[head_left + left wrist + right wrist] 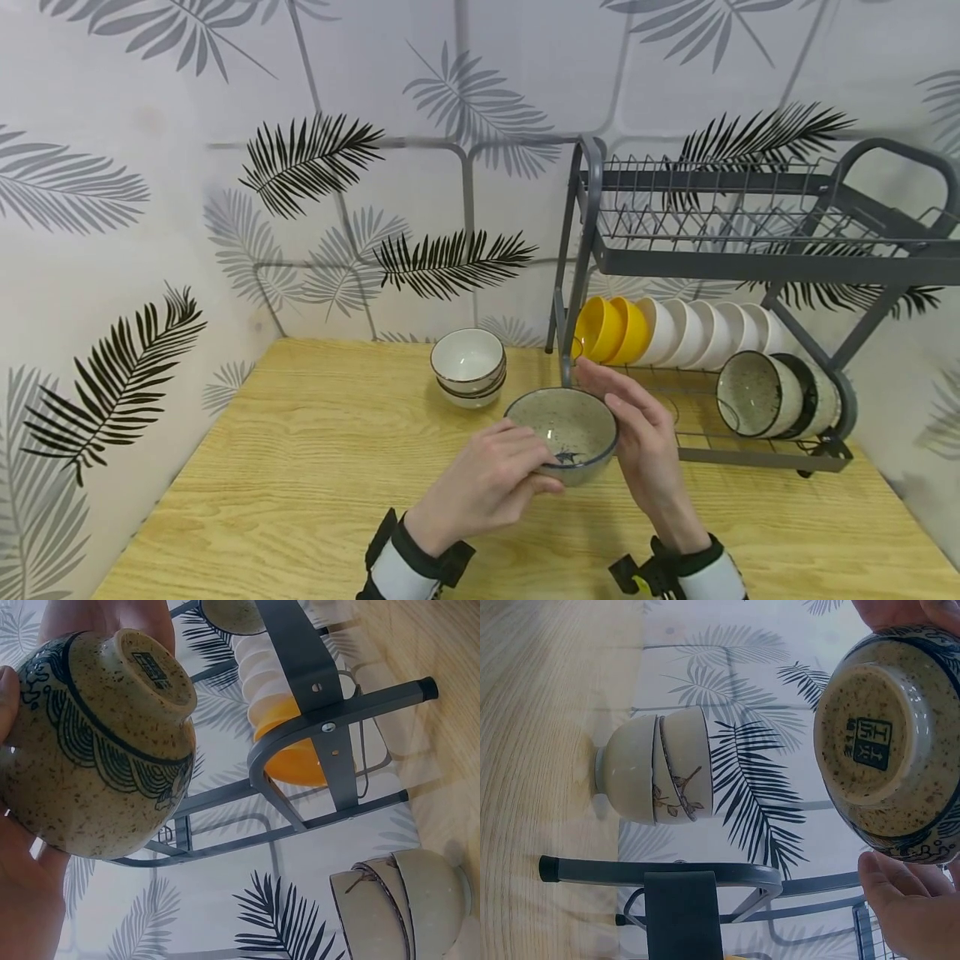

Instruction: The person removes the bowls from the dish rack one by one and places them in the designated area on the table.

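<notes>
A speckled beige bowl (562, 429) with a dark blue rim is held above the table between both hands. My left hand (491, 483) grips its near left side, fingers over the rim and thumb on the outside. At the bowl's right side is my right hand (637, 433), fingers extended past the far rim and thumb beside the edge. Blue wave patterns circle the bowl's outside (112, 742) in the left wrist view. A square dark stamp marks its foot (874, 739) in the right wrist view.
Behind the bowl, a stack of white bowls (468, 362) with brown rims stands on the wooden table (300, 475). To the right stands a grey two-tier dish rack (750, 265); its lower tier holds yellow bowls (600, 329), several white bowls (686, 333) and speckled bowls (757, 392).
</notes>
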The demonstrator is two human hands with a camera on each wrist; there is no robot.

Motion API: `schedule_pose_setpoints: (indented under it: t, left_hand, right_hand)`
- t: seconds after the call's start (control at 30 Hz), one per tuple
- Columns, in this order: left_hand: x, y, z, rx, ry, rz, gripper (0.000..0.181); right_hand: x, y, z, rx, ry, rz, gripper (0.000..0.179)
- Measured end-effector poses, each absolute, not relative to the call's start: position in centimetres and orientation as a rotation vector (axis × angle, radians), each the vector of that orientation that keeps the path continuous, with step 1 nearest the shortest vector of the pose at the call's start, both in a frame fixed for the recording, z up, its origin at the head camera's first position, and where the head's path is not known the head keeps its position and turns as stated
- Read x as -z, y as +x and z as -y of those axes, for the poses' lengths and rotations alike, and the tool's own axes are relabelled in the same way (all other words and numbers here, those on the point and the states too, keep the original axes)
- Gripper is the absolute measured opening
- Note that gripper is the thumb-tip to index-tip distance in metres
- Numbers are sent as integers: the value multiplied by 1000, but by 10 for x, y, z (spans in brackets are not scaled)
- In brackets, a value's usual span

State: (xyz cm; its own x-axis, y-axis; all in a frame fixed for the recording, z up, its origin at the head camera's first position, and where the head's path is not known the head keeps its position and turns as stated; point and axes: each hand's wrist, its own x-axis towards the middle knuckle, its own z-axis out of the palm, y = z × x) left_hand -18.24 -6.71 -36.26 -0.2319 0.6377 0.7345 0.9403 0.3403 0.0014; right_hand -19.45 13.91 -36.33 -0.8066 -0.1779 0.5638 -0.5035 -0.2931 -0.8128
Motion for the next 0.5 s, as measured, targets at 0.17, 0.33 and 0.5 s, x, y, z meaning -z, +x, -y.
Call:
schedule_pose_setpoints:
  t: [0.17, 0.33, 0.5]
  left_hand:
    - [362, -183, 68, 614, -1334, 1970, 17]
    - [362, -184, 69, 615, -1277, 1982, 16]
    - [363, -184, 69, 619, -1214, 1988, 18]
  right_hand:
    - [363, -194, -139, -2213, 887, 1698, 37]
    - [363, -195, -138, -2235, 946, 1653, 38]
    - [364, -196, -138, -2234, 1042, 1587, 38]
